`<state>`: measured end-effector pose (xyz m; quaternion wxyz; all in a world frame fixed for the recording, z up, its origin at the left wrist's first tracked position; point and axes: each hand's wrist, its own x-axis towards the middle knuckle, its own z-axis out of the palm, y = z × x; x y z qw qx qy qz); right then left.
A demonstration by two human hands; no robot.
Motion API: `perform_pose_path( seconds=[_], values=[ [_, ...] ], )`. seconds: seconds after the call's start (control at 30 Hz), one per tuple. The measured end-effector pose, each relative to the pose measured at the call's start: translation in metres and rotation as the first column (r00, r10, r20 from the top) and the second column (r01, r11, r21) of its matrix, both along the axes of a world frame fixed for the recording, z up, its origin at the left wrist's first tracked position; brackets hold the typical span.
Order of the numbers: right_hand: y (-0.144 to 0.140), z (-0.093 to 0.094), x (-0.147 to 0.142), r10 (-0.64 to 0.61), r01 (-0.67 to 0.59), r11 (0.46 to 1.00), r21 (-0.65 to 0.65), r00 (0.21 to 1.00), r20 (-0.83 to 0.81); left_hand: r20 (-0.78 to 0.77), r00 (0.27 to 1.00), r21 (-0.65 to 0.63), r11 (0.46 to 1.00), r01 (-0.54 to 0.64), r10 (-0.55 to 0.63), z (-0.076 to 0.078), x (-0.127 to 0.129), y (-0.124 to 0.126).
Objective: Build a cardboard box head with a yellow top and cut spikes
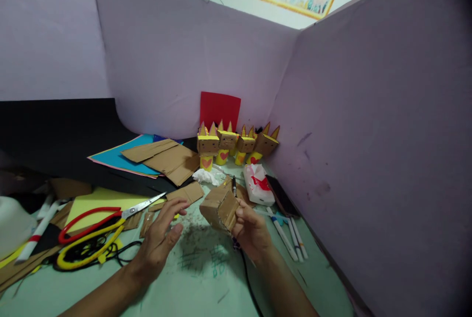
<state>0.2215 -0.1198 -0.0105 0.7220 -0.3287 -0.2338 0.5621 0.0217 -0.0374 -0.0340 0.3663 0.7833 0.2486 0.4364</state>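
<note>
A small brown cardboard box (216, 204), its open side turned towards the lower right, is raised above the green table. My right hand (252, 231) grips its right edge between thumb and fingers. To the left of the box, my left hand (162, 238) hovers with fingers apart and nothing in it. Scissors (127, 213) with red and yellow handles lie left of that hand, blades pointing up to the right. Behind the box, a dark pen (234, 187) shows in part.
Several yellow-and-cardboard figures (210, 145) with pointed horns stand at the back before a red sheet (220, 109). Cardboard pieces (177, 159) lie on blue paper (125, 157). At right are a tissue pack (258, 184), a phone (282, 196) and markers (283, 236). Purple panels (191, 46) enclose the table.
</note>
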Motion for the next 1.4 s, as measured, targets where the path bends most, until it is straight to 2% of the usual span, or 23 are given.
perform_pose_path(
  seconds=[0.07, 0.27, 0.4, 0.47, 0.57, 0.63, 0.73, 0.83, 1.0, 1.27, 1.4],
  values=[
    [-0.001, 0.000, 0.000, -0.002, 0.002, 1.000, -0.005, 1.000, 0.031, -0.011, 1.000, 0.015, 1.000, 0.010, -0.010, 0.001, 0.001, -0.001],
    [-0.001, -0.003, -0.003, -0.055, 0.057, 0.998, -0.001, 0.963, 0.263, -0.035, 0.999, 0.056, 0.998, 0.035, -0.033, 0.003, -0.001, 0.000],
    [0.000, -0.007, -0.010, -0.084, 0.077, 0.996, 0.034, 0.925, 0.371, -0.041, 0.991, 0.066, 0.990, 0.127, -0.124, 0.003, -0.003, 0.000],
    [-0.001, -0.008, -0.013, -0.094, 0.078, 0.996, 0.052, 0.873, 0.479, -0.081, 0.981, 0.074, 0.980, 0.184, -0.178, 0.003, -0.003, -0.003],
    [-0.006, -0.010, -0.017, -0.115, 0.048, 0.992, 0.114, 0.706, 0.699, -0.142, 0.972, 0.102, 0.974, 0.203, -0.188, 0.002, -0.002, -0.009],
    [-0.009, -0.011, -0.019, -0.112, 0.005, 0.990, 0.138, 0.614, 0.781, -0.158, 0.973, 0.110, 0.976, 0.187, -0.168, 0.002, 0.000, -0.013],
    [-0.011, -0.016, -0.022, -0.057, -0.057, 0.993, 0.107, 0.562, 0.825, -0.177, 0.973, 0.088, 0.982, 0.168, -0.150, 0.003, 0.003, -0.017],
    [-0.012, -0.020, -0.024, -0.047, -0.044, 0.995, 0.086, 0.557, 0.829, -0.196, 0.971, 0.071, 0.986, 0.154, -0.137, 0.007, 0.005, -0.018],
    [-0.012, -0.022, -0.025, -0.108, -0.013, 0.990, 0.137, 0.547, 0.830, -0.196, 0.969, 0.055, 0.985, 0.164, -0.151, 0.012, 0.003, -0.019],
    [-0.010, -0.024, -0.024, -0.114, 0.012, 0.991, 0.134, 0.602, 0.790, -0.136, 0.976, 0.010, 0.984, 0.175, -0.172, 0.013, 0.007, -0.019],
    [-0.010, -0.025, -0.024, -0.110, 0.040, 0.993, 0.110, 0.646, 0.756, -0.092, 0.979, -0.013, 0.984, 0.180, -0.180, 0.008, 0.007, -0.014]
  ],
)
